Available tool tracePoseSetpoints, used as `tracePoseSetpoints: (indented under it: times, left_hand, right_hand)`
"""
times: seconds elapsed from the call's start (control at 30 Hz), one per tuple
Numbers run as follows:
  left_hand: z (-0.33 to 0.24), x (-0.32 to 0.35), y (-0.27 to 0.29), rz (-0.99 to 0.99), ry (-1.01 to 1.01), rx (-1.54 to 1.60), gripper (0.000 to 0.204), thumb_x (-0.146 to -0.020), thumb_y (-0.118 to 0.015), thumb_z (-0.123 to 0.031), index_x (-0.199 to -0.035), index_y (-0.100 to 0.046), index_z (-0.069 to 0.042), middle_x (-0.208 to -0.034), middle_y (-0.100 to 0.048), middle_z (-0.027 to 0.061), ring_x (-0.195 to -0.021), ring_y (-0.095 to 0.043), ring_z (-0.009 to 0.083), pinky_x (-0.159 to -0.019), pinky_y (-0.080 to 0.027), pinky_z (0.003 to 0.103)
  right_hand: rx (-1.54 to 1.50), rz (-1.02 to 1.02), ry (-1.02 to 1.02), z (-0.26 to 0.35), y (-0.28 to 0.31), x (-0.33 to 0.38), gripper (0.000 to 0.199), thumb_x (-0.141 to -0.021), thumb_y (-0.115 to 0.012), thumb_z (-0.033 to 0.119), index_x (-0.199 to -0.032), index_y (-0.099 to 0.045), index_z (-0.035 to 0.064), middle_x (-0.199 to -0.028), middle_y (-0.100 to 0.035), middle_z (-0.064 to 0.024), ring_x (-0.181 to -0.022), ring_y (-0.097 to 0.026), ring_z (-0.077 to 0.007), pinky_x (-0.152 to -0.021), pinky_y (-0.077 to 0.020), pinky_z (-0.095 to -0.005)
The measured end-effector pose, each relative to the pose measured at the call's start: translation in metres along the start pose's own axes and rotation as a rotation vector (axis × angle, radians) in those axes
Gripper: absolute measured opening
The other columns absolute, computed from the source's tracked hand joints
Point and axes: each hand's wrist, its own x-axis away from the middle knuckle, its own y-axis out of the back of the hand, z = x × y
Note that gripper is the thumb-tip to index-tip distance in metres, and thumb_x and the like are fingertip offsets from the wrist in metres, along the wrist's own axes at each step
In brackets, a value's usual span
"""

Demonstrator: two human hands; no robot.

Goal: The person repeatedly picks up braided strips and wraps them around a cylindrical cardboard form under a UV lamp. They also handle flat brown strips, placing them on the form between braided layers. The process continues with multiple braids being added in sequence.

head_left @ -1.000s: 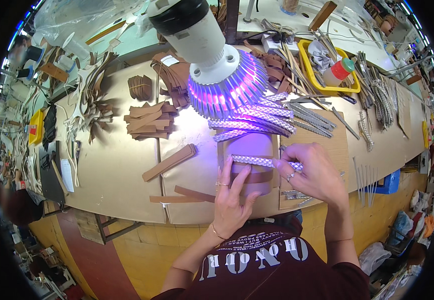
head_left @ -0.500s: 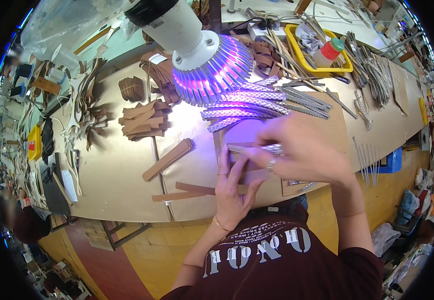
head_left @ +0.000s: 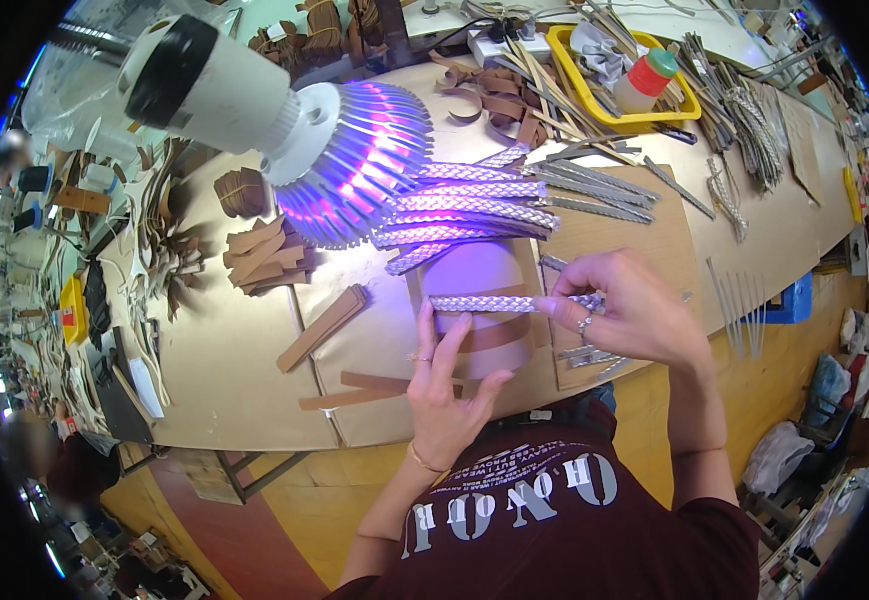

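Across a rounded tan form, tinted purple by the lamp, lies a silver braided strap. My right hand pinches the strap near its right end between thumb and fingers; a ring shows on one finger. My left hand has its fingers stretched and spread, with fingertips at the strap's left end and along its lower edge. A brown strip crosses the form just below the strap. Beyond the form rests a bundle of silver braided straps.
A lit lamp hangs over the table, left of the bundle. Brown strips lie at left, thin grey strips on cardboard at right. A yellow tray holding a red-and-white bottle stands at the back right.
The right hand, blurred before, now appears steady, and the strap shows straight across the form. The lamp has shifted left in view as the head view moved.
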Motion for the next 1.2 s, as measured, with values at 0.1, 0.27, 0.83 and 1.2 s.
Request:
tracePoseSetpoints:
  times: [0.1,0.27,0.83,1.2]
  left_hand:
    - [0.000,0.000,0.000,-0.004,-0.021,-0.018,0.067,-0.078,-0.082,-0.036,-0.133,-0.056,-0.006,-0.148,-0.037,0.0309,-0.128,-0.051,0.0436,-0.099,-0.048,0.044]
    - [0.001,0.000,0.001,0.007,-0.038,-0.080,0.070,-0.078,-0.082,-0.038,-0.133,-0.055,-0.005,-0.147,-0.039,0.0304,-0.128,-0.051,0.0424,-0.098,-0.048,0.044]
    - [-0.004,-0.002,0.003,0.042,-0.019,-0.127,0.072,-0.079,-0.081,-0.040,-0.133,-0.053,-0.002,-0.146,-0.040,0.0327,-0.132,-0.047,0.0437,-0.099,-0.045,0.044]
    - [0.000,0.001,0.000,0.034,-0.020,-0.114,0.081,-0.076,-0.082,-0.046,-0.136,-0.050,-0.003,-0.147,-0.035,0.0359,-0.132,-0.045,0.0469,-0.102,-0.045,0.046]
  right_hand:
    - [-0.001,0.019,-0.027,-0.013,-0.004,0.001,0.028,-0.089,-0.067,0.029,-0.082,-0.071,0.0018,-0.055,-0.060,-0.0127,-0.053,-0.061,-0.0287,-0.056,-0.0460,-0.0394]
    - [-0.136,0.081,-0.125,-0.042,-0.013,-0.003,0.033,-0.090,-0.071,0.033,-0.084,-0.071,0.0006,-0.066,-0.062,-0.0087,-0.061,-0.056,-0.0182,-0.061,-0.0450,-0.0333]
    - [-0.631,0.172,-0.129,-0.097,-0.059,-0.022,0.033,-0.090,-0.073,0.033,-0.094,-0.072,-0.0007,-0.076,-0.065,-0.0017,-0.073,-0.055,-0.0082,-0.067,-0.0449,-0.0268]
    - [-0.853,0.218,-0.295,-0.107,-0.085,-0.026,0.030,-0.090,-0.074,0.030,-0.090,-0.069,0.0006,-0.072,-0.064,-0.0011,-0.064,-0.055,-0.0070,-0.057,-0.0435,-0.0233]
